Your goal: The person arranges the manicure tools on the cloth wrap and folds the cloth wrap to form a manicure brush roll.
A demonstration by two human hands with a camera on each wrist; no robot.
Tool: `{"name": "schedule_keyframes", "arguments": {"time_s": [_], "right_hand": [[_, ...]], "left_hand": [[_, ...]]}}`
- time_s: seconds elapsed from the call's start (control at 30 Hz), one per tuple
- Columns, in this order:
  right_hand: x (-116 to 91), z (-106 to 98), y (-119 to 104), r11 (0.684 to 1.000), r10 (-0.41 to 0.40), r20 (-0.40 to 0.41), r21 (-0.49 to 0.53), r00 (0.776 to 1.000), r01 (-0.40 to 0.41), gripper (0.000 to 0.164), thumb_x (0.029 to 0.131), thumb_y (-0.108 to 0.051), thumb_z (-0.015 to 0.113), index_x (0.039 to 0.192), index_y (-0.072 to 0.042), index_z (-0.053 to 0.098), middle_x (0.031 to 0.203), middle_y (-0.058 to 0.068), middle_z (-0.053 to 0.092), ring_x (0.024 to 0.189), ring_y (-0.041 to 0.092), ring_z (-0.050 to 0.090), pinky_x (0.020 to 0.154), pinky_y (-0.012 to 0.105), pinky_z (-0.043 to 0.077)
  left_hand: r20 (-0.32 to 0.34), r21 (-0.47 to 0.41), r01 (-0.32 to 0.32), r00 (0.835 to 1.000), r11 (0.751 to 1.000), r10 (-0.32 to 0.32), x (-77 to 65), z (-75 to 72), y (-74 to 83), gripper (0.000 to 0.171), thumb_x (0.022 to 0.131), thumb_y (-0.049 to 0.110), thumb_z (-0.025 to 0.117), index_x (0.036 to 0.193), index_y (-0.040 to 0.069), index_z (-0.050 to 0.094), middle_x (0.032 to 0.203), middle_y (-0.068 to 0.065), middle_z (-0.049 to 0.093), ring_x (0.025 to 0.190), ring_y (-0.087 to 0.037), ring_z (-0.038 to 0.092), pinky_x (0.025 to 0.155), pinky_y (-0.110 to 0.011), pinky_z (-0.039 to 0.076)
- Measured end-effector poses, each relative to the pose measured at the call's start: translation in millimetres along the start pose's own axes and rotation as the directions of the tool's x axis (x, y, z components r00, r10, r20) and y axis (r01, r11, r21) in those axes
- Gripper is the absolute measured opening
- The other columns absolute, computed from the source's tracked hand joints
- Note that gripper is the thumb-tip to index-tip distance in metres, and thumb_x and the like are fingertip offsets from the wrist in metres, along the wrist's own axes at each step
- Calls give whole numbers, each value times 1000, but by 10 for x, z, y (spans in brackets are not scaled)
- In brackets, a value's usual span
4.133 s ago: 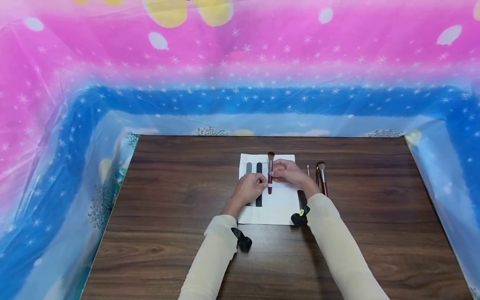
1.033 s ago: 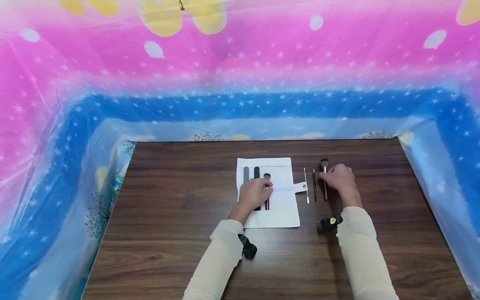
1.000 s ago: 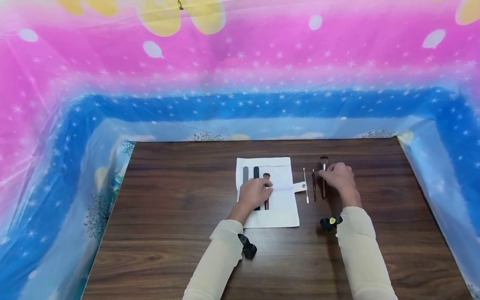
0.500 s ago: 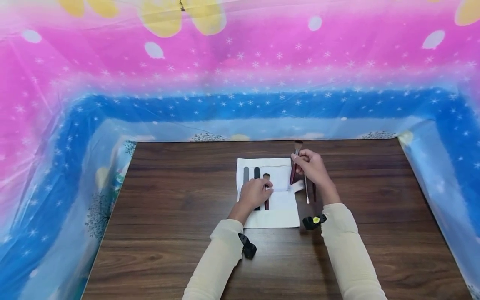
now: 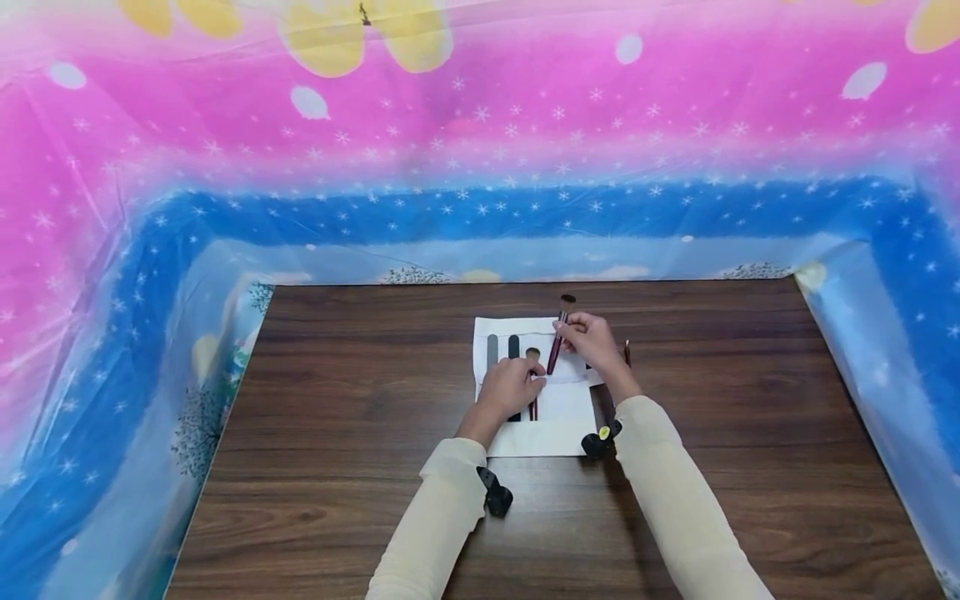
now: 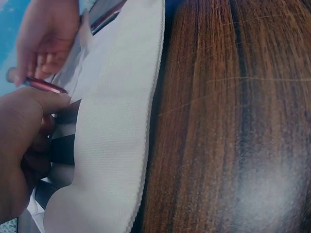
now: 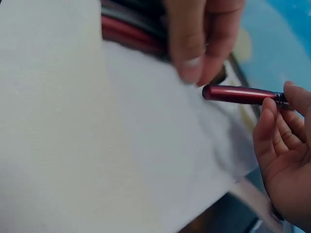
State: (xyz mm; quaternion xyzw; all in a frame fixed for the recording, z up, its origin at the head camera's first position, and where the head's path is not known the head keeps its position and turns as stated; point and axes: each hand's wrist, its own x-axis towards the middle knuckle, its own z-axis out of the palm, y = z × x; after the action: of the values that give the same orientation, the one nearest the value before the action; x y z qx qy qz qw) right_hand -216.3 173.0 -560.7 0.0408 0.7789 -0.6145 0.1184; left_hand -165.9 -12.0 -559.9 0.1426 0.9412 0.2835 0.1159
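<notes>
A white fabric pouch (image 5: 540, 440) lies spread on the table. It bears a grey nail file (image 5: 492, 346), a black nail file (image 5: 513, 344) and a makeup brush with a red handle (image 5: 533, 408), all partly covered by my left hand (image 5: 508, 388). The left thumb and forefinger pinch the pouch's inner fabric edge beside that brush. My right hand (image 5: 594, 342) pinches a second red-handled makeup brush (image 5: 555, 354) near its metal collar, bristles up and tilted. In the right wrist view the handle end of the held brush (image 7: 240, 94) hangs over the pouch, close to the left fingertips (image 7: 192, 70).
A slim dark tool (image 5: 627, 353) lies right of the pouch, partly hidden by the right arm. The brown wooden table (image 5: 337, 400) is bordered by a patterned pink and blue sheet (image 5: 420, 196) at the back and sides.
My right hand has taken the second makeup brush from the table at the right and carried it left over the pouch. The left hand has stayed in place during the last second.
</notes>
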Motion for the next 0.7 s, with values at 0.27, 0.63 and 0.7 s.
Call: {"name": "schedule_keyframes", "arguments": {"time_s": [0.27,0.63,0.7], "right_hand": [[75,12,100,995,87,67,-52,994,-84,25,104,-24,58,105,0,61,70,-8,62,63,5,59,61,20,49],[38,-62,4,976,158,239,-185,958,-115,23,100,-24,62,83,-10,55,64,-6,58,57,9,51,55,25,41],[23,-71,-34,976,172,265,-177,949,-127,21,101,-22,60,85,-10,52,65,-4,58,57,9,50,56,25,41]], "left_hand": [[8,-8,-18,1000,1000,18,9,-3,-24,21,98,26,67,112,13,76,69,4,60,60,-8,50,58,-23,38],[14,-30,-38,999,999,38,2,-32,-30,21,100,22,62,112,12,76,91,-2,76,70,-10,60,68,-25,47],[7,-32,-41,999,999,41,0,-33,-30,21,101,21,61,112,11,76,98,-2,77,74,-11,63,71,-26,50]]}}
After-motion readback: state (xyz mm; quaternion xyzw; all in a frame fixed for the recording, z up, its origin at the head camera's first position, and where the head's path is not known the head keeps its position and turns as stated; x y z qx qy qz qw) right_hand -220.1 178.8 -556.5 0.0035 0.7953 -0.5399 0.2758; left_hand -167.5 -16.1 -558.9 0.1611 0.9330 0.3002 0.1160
